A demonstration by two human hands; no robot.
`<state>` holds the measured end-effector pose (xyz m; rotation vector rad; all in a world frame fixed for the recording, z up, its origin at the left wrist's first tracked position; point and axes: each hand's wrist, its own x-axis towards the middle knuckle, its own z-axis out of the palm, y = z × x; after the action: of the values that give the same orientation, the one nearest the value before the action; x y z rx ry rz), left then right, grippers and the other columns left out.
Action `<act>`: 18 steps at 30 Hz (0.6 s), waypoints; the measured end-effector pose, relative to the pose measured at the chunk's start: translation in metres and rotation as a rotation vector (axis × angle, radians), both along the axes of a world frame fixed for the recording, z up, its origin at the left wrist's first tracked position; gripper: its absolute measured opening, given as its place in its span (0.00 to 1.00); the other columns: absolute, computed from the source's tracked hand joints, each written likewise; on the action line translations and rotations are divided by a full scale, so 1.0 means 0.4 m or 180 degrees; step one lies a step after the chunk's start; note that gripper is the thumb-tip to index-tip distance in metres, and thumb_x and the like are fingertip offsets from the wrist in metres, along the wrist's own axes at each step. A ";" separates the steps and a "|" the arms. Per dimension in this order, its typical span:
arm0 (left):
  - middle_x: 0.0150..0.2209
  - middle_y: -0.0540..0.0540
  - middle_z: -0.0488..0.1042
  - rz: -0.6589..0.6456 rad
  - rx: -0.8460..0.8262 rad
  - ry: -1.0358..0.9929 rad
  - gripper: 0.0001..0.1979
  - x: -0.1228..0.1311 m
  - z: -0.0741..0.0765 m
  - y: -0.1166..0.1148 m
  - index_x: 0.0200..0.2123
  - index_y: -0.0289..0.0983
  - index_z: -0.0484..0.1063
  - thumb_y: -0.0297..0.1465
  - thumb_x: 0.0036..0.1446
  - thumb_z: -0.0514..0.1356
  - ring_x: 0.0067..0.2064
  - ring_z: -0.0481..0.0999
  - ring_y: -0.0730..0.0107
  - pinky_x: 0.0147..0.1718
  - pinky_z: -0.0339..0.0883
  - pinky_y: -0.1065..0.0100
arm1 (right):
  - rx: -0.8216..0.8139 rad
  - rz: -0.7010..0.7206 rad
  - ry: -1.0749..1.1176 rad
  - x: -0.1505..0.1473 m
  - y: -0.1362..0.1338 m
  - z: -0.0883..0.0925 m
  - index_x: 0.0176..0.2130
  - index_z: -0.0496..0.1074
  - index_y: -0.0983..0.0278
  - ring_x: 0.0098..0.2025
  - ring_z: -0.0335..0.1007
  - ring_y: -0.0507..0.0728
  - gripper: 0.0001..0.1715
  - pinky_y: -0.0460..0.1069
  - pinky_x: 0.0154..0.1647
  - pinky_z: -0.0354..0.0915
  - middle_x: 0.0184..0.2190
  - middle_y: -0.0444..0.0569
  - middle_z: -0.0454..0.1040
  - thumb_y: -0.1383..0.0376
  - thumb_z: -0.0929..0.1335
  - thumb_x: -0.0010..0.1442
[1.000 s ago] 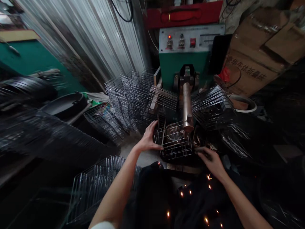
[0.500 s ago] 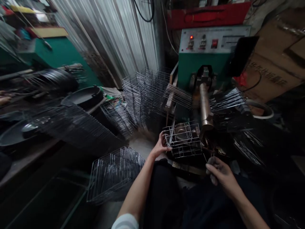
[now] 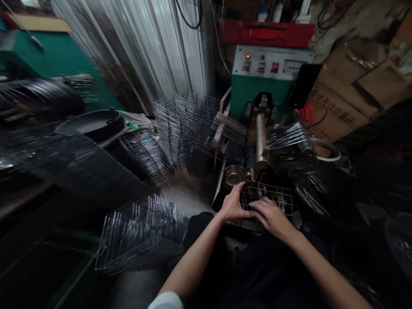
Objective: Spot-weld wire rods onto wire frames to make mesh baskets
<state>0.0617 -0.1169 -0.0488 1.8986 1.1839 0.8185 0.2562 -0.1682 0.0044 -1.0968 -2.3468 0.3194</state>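
Note:
A small wire basket (image 3: 273,196) lies tipped on the work surface below the copper electrode arm (image 3: 261,143) of a green welding machine (image 3: 267,92). My left hand (image 3: 232,205) grips the basket's near left edge with fingers curled round the wires. My right hand (image 3: 270,216) rests on the basket's near side, fingers bent over its wires. A round metal bowl (image 3: 232,175) sits just left of the basket, beside the electrode.
Stacks of finished wire baskets (image 3: 188,128) stand left of the machine, and another stack (image 3: 141,231) lies by my left knee. Loose wire bundles (image 3: 286,136) fan out right of the electrode. Cardboard boxes (image 3: 347,98) fill the right; black pans (image 3: 93,124) sit at left.
The basket has come off the electrode and been turned down flat. My right hand moved left onto it, joining my left hand. The sparks seen a second ago are gone.

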 end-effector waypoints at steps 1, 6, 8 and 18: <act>0.65 0.39 0.61 0.0016 -0.0020 -0.0022 0.61 0.009 0.000 0.000 0.67 0.44 0.49 0.44 0.31 0.76 0.64 0.66 0.45 0.61 0.62 0.46 | 0.0142 -0.0005 -0.0129 0.009 -0.001 -0.018 0.53 0.74 0.59 0.48 0.73 0.62 0.17 0.59 0.49 0.72 0.46 0.53 0.78 0.69 0.66 0.66; 0.64 0.38 0.62 0.0103 -0.0221 -0.0129 0.60 0.033 0.015 -0.017 0.67 0.42 0.49 0.40 0.32 0.75 0.63 0.67 0.46 0.61 0.64 0.48 | 0.0476 -0.0019 -0.0256 0.039 -0.023 -0.048 0.58 0.72 0.61 0.50 0.73 0.62 0.22 0.59 0.52 0.73 0.51 0.54 0.77 0.71 0.62 0.68; 0.64 0.39 0.62 0.0152 -0.0228 -0.0143 0.59 0.040 0.023 -0.027 0.67 0.42 0.48 0.40 0.33 0.75 0.63 0.67 0.47 0.61 0.64 0.49 | 0.0477 0.0022 -0.0147 0.043 -0.030 -0.042 0.58 0.72 0.61 0.48 0.75 0.61 0.22 0.57 0.50 0.73 0.50 0.53 0.77 0.71 0.61 0.69; 0.65 0.38 0.61 -0.0017 -0.0067 -0.0185 0.61 0.052 0.016 0.009 0.68 0.42 0.48 0.42 0.33 0.75 0.64 0.65 0.45 0.61 0.62 0.47 | 0.0414 0.0128 -0.0049 0.063 0.003 -0.025 0.54 0.74 0.59 0.47 0.77 0.60 0.20 0.58 0.51 0.72 0.46 0.52 0.79 0.72 0.62 0.68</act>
<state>0.0823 -0.1132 -0.0424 1.8479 1.1474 0.8497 0.2816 -0.1671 -0.0057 -0.9949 -2.3695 0.1707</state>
